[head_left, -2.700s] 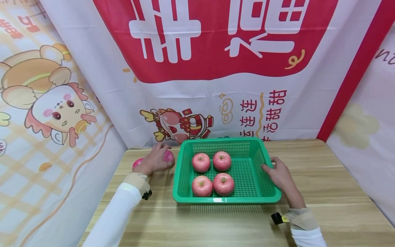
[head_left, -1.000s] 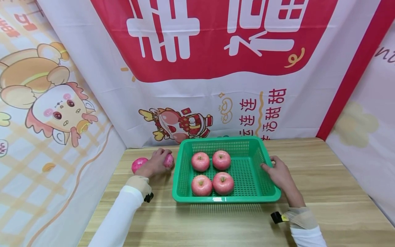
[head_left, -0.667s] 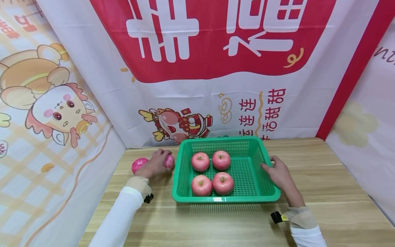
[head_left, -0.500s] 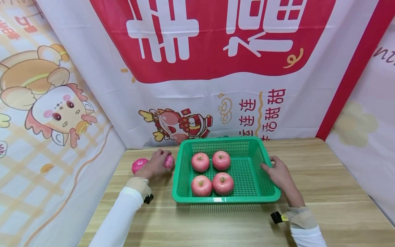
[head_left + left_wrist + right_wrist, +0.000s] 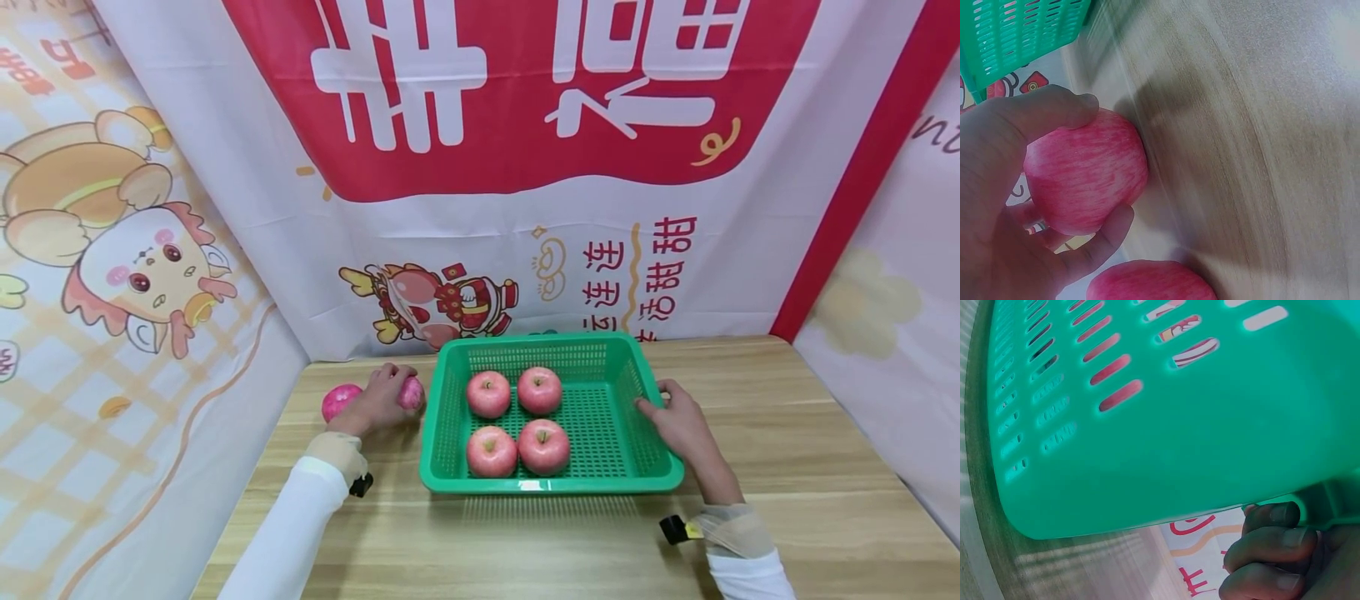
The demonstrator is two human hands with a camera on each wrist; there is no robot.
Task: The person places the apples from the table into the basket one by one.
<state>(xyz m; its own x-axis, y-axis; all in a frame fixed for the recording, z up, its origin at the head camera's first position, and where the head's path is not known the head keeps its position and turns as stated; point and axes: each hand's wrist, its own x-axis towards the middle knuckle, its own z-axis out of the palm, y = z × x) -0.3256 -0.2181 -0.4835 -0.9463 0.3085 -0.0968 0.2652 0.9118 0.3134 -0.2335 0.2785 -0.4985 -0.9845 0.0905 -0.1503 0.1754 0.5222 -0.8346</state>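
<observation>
My left hand (image 5: 378,398) grips a pink-red apple (image 5: 411,393) on the table, left of the green basket. In the left wrist view, thumb and fingers curl round that apple (image 5: 1088,172). A second apple (image 5: 339,402) lies behind the left wrist, partly covered by it. Several more apples (image 5: 488,394) sit in the left half of the plastic basket (image 5: 551,485). At the basket's right side, my right hand (image 5: 681,421) holds the rim, thumb on the inner side. Curled fingers (image 5: 1269,540) show under the rim in the right wrist view.
The wooden table (image 5: 555,550) carries everything. A printed white and red cloth (image 5: 525,275) hangs along its back edge, and another patterned cloth (image 5: 247,400) borders the left side. Bare basket floor (image 5: 592,425) shows right of the apples inside.
The left hand, earlier spread over the apple, has drawn back slightly and closed round it, uncovering more of the second apple. The right hand and basket stay in place.
</observation>
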